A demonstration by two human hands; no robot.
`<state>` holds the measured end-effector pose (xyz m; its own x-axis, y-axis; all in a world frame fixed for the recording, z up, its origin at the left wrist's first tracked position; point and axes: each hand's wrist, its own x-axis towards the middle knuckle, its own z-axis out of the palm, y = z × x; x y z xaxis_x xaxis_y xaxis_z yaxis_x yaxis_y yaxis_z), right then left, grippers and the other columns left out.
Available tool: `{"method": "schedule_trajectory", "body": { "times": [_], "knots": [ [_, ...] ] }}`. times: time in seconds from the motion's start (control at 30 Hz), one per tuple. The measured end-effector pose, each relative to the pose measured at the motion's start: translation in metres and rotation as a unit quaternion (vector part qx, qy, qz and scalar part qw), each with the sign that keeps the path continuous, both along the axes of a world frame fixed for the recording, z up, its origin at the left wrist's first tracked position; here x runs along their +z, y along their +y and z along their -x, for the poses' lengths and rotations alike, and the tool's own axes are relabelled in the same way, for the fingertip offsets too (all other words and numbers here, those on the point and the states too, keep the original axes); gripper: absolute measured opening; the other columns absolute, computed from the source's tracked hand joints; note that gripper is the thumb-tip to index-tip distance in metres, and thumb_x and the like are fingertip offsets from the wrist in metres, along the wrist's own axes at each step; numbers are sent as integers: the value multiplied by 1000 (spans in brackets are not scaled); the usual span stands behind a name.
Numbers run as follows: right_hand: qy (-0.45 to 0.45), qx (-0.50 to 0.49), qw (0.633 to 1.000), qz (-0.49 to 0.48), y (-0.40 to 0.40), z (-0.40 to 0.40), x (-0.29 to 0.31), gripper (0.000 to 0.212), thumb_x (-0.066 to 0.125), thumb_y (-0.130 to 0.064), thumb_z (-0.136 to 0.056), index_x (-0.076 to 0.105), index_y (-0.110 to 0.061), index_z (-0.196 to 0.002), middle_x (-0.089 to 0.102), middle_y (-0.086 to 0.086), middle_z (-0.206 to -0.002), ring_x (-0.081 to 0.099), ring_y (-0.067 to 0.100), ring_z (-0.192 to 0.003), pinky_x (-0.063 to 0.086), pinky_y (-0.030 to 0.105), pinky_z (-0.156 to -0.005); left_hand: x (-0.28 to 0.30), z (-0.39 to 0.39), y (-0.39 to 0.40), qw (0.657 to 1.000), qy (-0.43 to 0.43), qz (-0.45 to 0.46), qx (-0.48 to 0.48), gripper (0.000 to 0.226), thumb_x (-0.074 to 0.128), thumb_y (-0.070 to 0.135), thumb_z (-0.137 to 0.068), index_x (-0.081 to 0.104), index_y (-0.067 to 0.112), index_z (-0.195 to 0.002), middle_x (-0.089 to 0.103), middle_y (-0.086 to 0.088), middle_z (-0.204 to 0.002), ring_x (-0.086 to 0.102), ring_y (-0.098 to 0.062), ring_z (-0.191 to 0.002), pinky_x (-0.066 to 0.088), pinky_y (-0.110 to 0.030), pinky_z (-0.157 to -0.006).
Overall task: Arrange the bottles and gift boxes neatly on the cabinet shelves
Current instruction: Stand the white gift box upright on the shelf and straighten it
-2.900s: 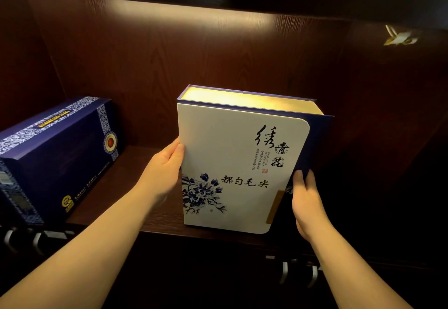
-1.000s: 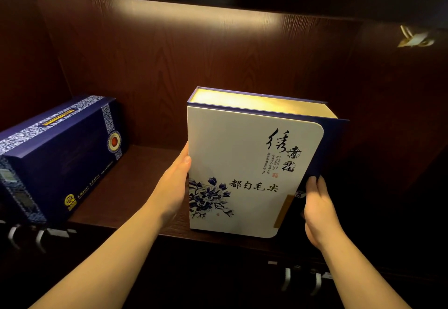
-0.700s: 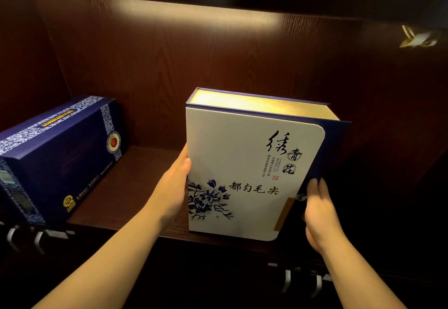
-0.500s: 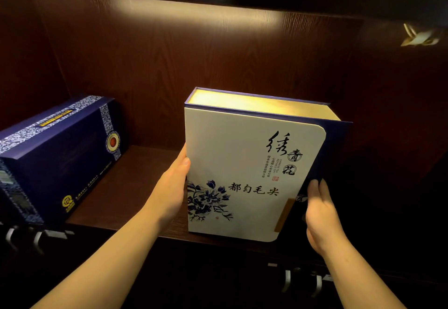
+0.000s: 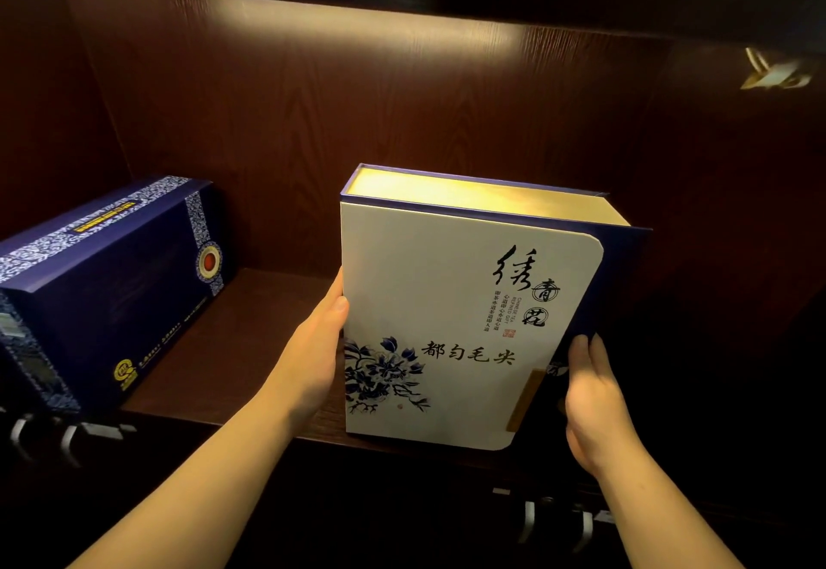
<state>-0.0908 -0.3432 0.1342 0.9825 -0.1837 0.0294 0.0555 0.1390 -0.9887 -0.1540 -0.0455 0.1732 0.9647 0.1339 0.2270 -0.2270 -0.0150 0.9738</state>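
A white gift box with blue flowers, black calligraphy and a gold top stands upright on the dark wooden shelf, near its front edge. My left hand presses against the box's left side. On the right, my right hand grips its lower blue edge. A dark blue gift box with a patterned band lies flat at the shelf's left end, apart from both hands.
The shelf's wooden back panel is lit from above. Metal hinges and brackets sit below the shelf's front edge. A pale object shows at the upper right. Bare shelf lies between the two boxes.
Both hands have stayed on the white box. The box has shifted slightly to the right on the shelf and turned a little since the earliest frame.
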Motion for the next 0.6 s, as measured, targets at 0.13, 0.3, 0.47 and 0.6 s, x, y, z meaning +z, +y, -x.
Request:
{"method": "schedule_trajectory", "body": {
  "times": [0.13,0.3,0.47,0.6],
  "knots": [
    [0,2,1000,9,2,0,1,59,35,-46,-104,12,-30,-157,25,-1,-161,26,15,-141,26,38,-105,1,-1,0,1000,8,12,-2,40,38,64,-96,44,71,-135,52,31,-145,46,-9,-141,36,-53,-117],
    [0,-1,1000,23,1,4,1,59,36,-46,-104,13,-32,-156,28,-5,-157,28,6,-128,26,37,-102,1,1,-3,1000,7,-3,4,41,34,63,-99,40,70,-139,49,31,-148,44,-9,-142,34,-53,-118],
    [-2,-5,999,49,1,8,-3,58,39,-46,-103,15,-36,-155,28,-15,-146,26,5,-131,25,36,-109,7,5,-8,999,16,-38,19,50,29,58,-102,31,58,-151,42,35,-152,36,4,-143,28,-44,-121],
    [-35,-31,997,55,0,11,-11,51,42,-42,-103,25,-43,-151,32,-19,-141,32,5,-130,29,35,-107,8,9,-6,998,46,-27,43,53,27,48,-109,18,41,-161,30,18,-165,29,-7,-149,21,-45,-124]
  ]
}}
